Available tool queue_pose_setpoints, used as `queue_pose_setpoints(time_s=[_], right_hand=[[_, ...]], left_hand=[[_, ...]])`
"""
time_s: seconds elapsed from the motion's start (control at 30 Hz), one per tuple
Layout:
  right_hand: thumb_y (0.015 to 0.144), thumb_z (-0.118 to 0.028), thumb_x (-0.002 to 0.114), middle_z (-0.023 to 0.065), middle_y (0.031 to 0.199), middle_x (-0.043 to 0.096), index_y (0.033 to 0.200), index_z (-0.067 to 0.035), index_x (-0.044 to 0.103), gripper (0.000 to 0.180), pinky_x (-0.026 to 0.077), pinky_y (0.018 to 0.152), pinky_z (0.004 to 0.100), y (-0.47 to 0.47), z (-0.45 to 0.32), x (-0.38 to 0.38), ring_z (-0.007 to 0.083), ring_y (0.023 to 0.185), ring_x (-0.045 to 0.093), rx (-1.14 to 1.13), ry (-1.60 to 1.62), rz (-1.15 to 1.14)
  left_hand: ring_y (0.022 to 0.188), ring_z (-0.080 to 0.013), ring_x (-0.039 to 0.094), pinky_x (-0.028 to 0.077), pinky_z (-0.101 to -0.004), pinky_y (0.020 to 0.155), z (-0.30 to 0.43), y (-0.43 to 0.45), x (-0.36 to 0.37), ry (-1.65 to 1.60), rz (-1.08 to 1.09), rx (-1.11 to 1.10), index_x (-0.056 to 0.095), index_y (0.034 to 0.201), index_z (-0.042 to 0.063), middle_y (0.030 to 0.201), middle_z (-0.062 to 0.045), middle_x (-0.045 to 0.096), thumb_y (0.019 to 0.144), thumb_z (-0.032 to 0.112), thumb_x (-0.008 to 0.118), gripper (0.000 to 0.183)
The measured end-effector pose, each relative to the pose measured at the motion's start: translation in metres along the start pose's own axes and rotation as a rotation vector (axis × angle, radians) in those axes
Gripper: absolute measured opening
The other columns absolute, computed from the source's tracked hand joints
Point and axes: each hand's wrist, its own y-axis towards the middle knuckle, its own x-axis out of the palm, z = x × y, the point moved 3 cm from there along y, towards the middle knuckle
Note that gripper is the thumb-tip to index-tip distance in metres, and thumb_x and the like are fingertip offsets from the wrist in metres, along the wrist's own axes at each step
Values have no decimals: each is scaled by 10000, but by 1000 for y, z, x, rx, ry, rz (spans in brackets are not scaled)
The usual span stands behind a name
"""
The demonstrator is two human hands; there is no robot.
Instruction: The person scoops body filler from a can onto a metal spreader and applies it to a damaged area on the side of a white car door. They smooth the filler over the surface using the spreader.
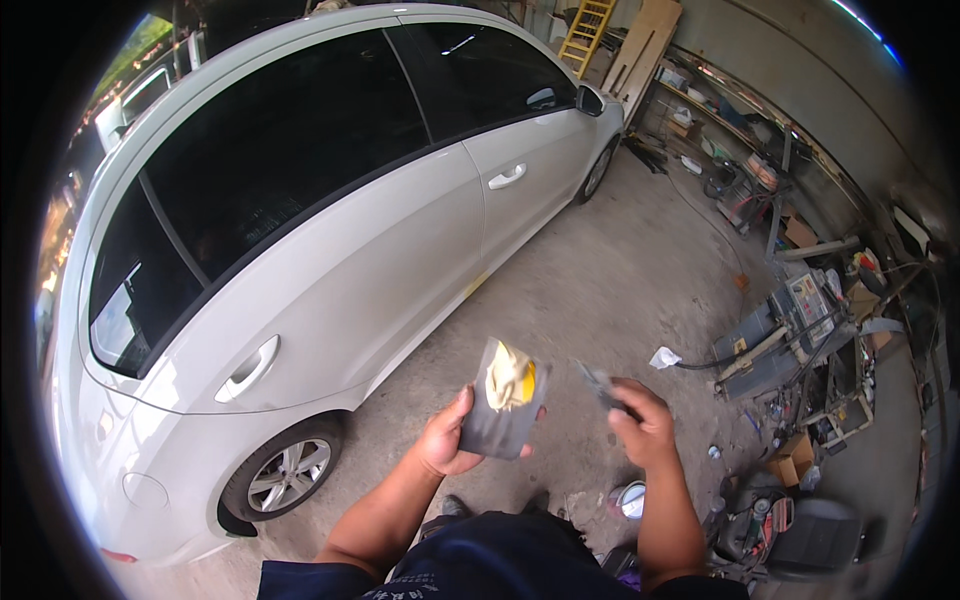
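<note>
My left hand (448,433) grips a flat grey plate (491,436) by its lower end. On its upper half sits a mound of cream-coloured paste (504,379), with a bright yellow dab (529,384) along its right side. A short way to the right, my right hand (643,421) is closed around the dark handle of a putty knife or similar spreader (598,384), blurred and apart from the plate. In front of me and to the left stands a white car (360,247). A yellowish patch (475,283) shows low on its side near the door seam.
A can (628,499) stands on the concrete floor (555,300) by my right forearm. At right are a grey machine (780,330) with a cable, a cardboard box (792,459) and a black seat (816,536). Cluttered shelving (720,120) lines the wall; a yellow ladder (586,34) stands behind.
</note>
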Motion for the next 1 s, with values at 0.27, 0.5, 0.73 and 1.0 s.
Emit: queue_pose_setpoints(time_s=[0.27, 0.5, 0.73, 1.0], right_hand=[[877, -25, 575, 132, 1122, 612, 1298, 11, 430, 447, 477, 877, 290, -28, 23, 39, 153, 993, 594, 612, 828, -60], [865, -24, 556, 164, 1112, 615, 1226, 27, 466, 376, 492, 878, 341, 20, 7, -22, 194, 989, 612, 348, 981, -5], [803, -22, 595, 164, 1235, 562, 1161, -49, 591, 359, 456, 942, 386, 42, -41, -29, 290, 1139, 555, -175, 138, -422], [749, 18, 607, 134, 1181, 592, 1146, -46, 649, 404, 454, 937, 381, 55, -9, -28, 305, 1090, 560, -8, -415, -70]], left_hand=[[1298, -266, 413, 307, -377, 1079, -54, 33, 9, 539, 103, 420, 270, 1465, 26, 1416, -156, 421, 996, 404, 419, 621], [1250, -285, 471, 375, -352, 1029, -39, 40, 15, 1297, -9, 160, 468, 1365, 23, 1378, -173, 467, 1007, 245, 441, 422], [1068, -460, 577, 532, -567, 776, -50, 29, 6, -121, -32, -161, 335, 1405, 74, 1297, -220, 493, 867, 481, 605, 727], [1205, -306, 510, 491, -479, 903, -52, 57, 8, 178, 184, 169, 325, 1424, 87, 1344, -122, 477, 927, 509, 503, 676]])
